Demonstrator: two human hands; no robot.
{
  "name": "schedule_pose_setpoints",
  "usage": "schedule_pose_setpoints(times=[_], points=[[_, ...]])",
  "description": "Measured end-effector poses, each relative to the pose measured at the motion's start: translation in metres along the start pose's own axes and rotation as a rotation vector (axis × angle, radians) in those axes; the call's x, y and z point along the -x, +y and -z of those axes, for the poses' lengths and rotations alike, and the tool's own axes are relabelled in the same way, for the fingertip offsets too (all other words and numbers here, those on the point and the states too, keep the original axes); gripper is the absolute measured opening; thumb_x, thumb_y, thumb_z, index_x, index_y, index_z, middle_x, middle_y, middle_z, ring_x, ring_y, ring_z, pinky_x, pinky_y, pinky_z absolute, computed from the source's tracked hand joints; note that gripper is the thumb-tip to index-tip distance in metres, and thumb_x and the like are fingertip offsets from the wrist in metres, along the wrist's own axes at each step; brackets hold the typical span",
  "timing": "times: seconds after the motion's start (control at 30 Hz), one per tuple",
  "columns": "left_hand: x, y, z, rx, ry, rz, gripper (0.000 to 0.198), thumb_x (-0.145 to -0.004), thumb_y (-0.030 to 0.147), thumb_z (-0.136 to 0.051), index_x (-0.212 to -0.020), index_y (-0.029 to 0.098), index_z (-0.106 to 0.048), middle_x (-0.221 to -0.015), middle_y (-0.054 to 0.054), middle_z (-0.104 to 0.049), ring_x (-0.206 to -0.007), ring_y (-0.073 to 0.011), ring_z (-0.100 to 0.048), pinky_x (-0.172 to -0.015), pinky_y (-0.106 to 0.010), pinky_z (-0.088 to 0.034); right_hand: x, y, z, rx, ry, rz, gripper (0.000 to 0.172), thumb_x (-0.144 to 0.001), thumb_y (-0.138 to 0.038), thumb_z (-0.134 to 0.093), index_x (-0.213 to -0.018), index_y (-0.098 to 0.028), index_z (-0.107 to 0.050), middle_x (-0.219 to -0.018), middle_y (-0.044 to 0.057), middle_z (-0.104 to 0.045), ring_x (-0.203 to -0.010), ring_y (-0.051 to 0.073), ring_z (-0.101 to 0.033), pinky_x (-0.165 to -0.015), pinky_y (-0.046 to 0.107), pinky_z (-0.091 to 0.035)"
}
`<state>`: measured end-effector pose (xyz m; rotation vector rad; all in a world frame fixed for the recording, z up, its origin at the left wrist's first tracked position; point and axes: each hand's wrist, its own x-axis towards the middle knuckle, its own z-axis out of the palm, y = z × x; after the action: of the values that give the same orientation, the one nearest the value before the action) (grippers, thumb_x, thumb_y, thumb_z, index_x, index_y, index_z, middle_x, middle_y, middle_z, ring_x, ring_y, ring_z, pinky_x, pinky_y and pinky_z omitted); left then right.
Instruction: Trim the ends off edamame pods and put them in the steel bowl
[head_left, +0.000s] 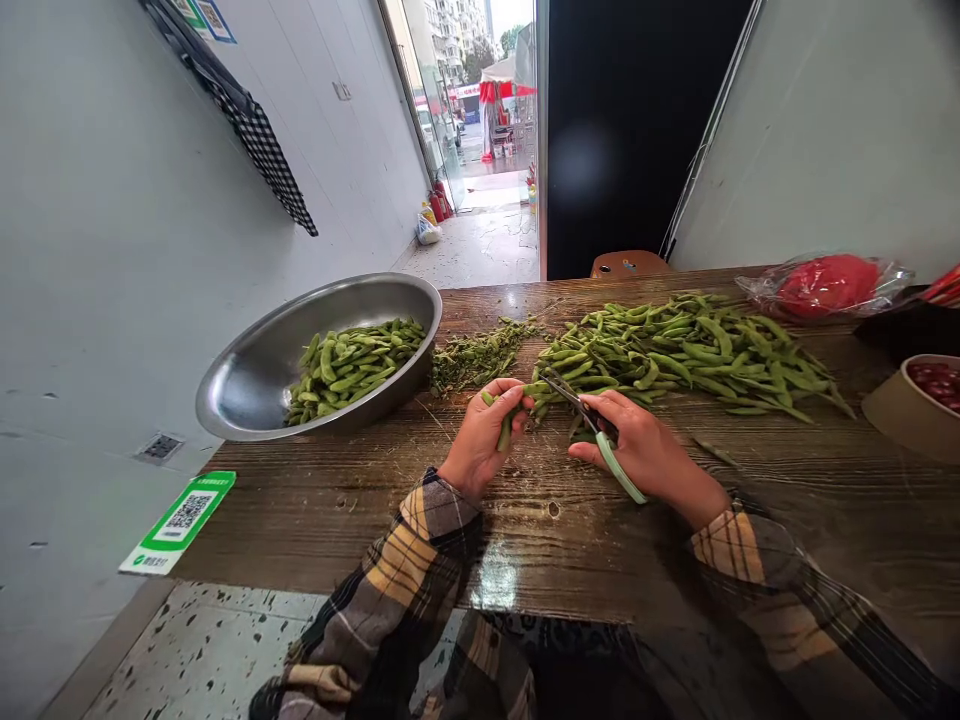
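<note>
My left hand (486,432) is closed round green soybean pods (505,432), some of them poking out past the fingers. In my right hand (637,440) is a pair of scissors (616,462) with pale green handles. The scissor blades point toward a pod end just beyond my left fingertips; whether they touch it I cannot tell. Right of centre lies a large pile of pods (675,350) on the wooden table. A steel bowl (247,375) at the left holds more pods (356,365). Between bowl and pile sits a heap of small trimmings (484,355).
On the right are a red item in clear plastic (829,285) and a paper tub (904,415) of dark red pieces. A green QR code card (180,522) lies at the left edge of the table (337,545). Beyond is a brown stool (628,263) by the doorway.
</note>
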<state>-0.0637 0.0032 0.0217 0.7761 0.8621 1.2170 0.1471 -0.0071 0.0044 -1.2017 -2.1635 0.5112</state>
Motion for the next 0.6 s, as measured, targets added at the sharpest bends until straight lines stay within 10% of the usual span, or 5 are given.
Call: schedule_pose_setpoints(times=[0.6], points=[[0.004, -0.013, -0.011, -0.045, -0.108, 0.031, 0.025, -0.073, 0.026, -0.072, -0.081, 0.015, -0.052, -0.067, 0.000, -0.062, -0.048, -0.0036, -0.046, -0.045, -0.015, -0.030, 0.003, -0.004, -0.008, 0.062, 0.008, 0.072, 0.041, -0.084, -0.040, -0.064, -0.117, -0.017, -0.058, -0.103, 0.009, -0.064, -0.085, 0.023, -0.064, -0.075, 0.035, -0.052]])
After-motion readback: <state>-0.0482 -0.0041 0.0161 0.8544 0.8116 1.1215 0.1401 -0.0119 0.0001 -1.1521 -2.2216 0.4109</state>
